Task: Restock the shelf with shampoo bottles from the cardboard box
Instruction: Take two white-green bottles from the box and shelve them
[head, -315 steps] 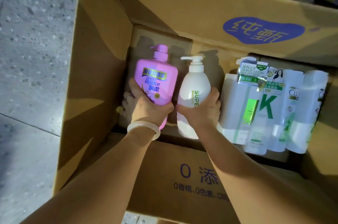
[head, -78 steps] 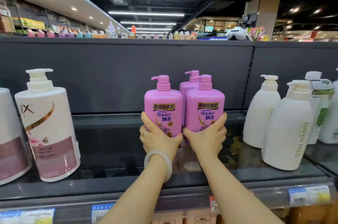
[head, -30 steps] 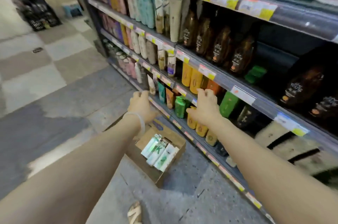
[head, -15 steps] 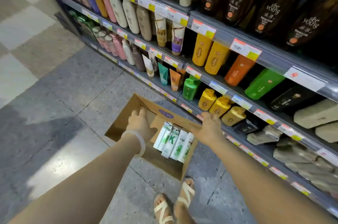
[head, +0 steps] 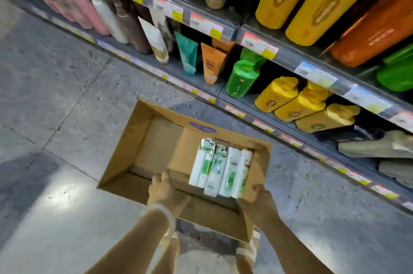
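Note:
An open cardboard box (head: 125, 146) stands on the floor in front of the shelf (head: 288, 59). A shrink-wrapped pack of white and green shampoo bottles (head: 220, 168) lies in its right half, while the left half shows bare cardboard. My left hand (head: 165, 188), with a pale bangle on the wrist, reaches over the near edge of the box with relaxed fingers and holds nothing. At the near right corner, my right hand (head: 257, 202) hovers beside the pack's near end with its fingers bent down. It grips nothing that I can see.
The lower shelves carry yellow bottles (head: 288, 101), a green bottle (head: 241, 79), tubes (head: 212, 63) and grey-green pouches (head: 375, 146). Price tags line the shelf edges. Grey stone floor (head: 55, 94) spreads to the left. My sandalled feet (head: 248, 249) stand just behind the box.
I have bent lower, so the box looks larger and closer. Both hands have come down to its near edge, the right one to the corner beside the pack.

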{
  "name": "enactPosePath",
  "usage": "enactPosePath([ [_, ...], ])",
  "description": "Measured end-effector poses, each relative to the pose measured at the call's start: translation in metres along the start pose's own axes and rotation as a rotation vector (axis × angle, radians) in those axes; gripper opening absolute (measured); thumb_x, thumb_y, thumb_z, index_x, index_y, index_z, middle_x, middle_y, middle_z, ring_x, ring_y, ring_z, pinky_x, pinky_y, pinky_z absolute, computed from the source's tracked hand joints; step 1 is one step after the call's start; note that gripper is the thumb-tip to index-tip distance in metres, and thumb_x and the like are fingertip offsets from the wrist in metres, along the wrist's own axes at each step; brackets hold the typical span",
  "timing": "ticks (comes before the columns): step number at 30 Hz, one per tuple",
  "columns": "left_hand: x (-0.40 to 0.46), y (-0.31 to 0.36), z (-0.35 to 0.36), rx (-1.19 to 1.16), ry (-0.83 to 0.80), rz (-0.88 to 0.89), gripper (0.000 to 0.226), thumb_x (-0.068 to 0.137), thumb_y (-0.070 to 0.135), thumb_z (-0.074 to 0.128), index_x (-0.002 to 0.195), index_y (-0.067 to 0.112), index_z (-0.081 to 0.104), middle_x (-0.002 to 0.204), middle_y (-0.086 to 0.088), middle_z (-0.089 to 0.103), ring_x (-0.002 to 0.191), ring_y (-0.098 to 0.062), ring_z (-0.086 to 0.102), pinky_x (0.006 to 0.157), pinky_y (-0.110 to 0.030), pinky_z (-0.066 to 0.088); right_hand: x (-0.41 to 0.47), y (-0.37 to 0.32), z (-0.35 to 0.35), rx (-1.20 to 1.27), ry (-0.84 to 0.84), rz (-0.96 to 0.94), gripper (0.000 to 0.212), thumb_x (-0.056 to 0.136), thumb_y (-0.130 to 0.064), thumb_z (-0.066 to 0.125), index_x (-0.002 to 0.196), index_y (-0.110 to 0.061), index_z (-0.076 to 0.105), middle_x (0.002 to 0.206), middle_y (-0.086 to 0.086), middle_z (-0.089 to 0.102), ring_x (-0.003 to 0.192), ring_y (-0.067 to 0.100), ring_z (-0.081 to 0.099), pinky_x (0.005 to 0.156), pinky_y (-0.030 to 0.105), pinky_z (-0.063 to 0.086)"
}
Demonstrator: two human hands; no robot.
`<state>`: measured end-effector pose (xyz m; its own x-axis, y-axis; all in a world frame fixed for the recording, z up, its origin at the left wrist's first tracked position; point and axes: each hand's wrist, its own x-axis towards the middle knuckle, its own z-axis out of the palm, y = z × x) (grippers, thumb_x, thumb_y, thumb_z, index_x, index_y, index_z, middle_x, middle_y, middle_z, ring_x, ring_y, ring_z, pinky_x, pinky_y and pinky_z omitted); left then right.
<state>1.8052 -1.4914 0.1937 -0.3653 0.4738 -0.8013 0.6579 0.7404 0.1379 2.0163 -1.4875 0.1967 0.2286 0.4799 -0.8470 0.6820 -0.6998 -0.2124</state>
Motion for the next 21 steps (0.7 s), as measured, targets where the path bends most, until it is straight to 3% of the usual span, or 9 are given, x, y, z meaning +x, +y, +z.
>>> enactPosePath([
  [4, 0.076, -0.014, 0.04, 0.049, -0.084, 0.028, 0.088, 0.07, 0.032, 0.069, 0.142, 0.022, 0.02, 0.137, -0.005, 0.031, 0.125, -0.027, 0.036, 0.103, -0.04, 0.041, 0.076, 0.0, 0.056, 0.022, -0.014, 0.07, 0.066, 0.082, -0.033, 0.066, 0.136, -0.01, 0.036, 0.134, 0.016, 0.044, 0.122, 0.032, 0.047, 0.094, 0.034, 0.043],
  [11, 0.193, -0.001, 0.13, 0.221, -0.148, 0.236, 0.09, 0.079, 0.038, 0.067, 0.145, 0.018, 0.01, 0.15, -0.01, 0.02, 0.137, -0.029, 0.023, 0.111, -0.039, 0.025, 0.2, 0.01, 0.138, 0.118, 0.0, 0.036, 0.07, 0.083, -0.027, 0.067, 0.141, -0.011, 0.03, 0.142, 0.011, 0.037, 0.126, 0.028, 0.044, 0.1, 0.033, 0.04],
  [14, 0.228, 0.004, 0.172, 0.147, -0.163, 0.226, 0.098, 0.076, 0.041, 0.07, 0.145, 0.014, 0.006, 0.149, -0.013, 0.023, 0.137, -0.03, 0.024, 0.112, -0.042, 0.026, 0.235, 0.026, 0.171, 0.152, 0.005, 0.066, 0.075, 0.081, -0.022, 0.069, 0.141, -0.011, 0.026, 0.143, 0.012, 0.036, 0.131, 0.028, 0.039, 0.102, 0.031, 0.035],
  [18, 0.255, 0.008, 0.209, -0.093, -0.131, 0.069, 0.124, 0.063, 0.051, 0.077, 0.146, 0.015, -0.008, 0.151, -0.014, 0.02, 0.138, -0.033, 0.023, 0.112, -0.046, 0.026, 0.255, 0.037, 0.206, 0.126, 0.032, 0.065, 0.081, 0.077, -0.017, 0.072, 0.14, -0.008, 0.022, 0.139, 0.015, 0.036, 0.127, 0.031, 0.039, 0.101, 0.037, 0.038],
  [21, 0.27, 0.011, 0.224, -0.14, -0.086, 0.047, 0.124, 0.054, 0.049, 0.082, 0.145, 0.022, 0.001, 0.141, -0.013, 0.034, 0.131, -0.034, 0.034, 0.107, -0.047, 0.034, 0.26, 0.037, 0.225, 0.098, 0.158, 0.077, 0.084, 0.076, -0.019, 0.072, 0.141, -0.008, 0.021, 0.142, 0.014, 0.031, 0.13, 0.033, 0.033, 0.103, 0.039, 0.036],
])
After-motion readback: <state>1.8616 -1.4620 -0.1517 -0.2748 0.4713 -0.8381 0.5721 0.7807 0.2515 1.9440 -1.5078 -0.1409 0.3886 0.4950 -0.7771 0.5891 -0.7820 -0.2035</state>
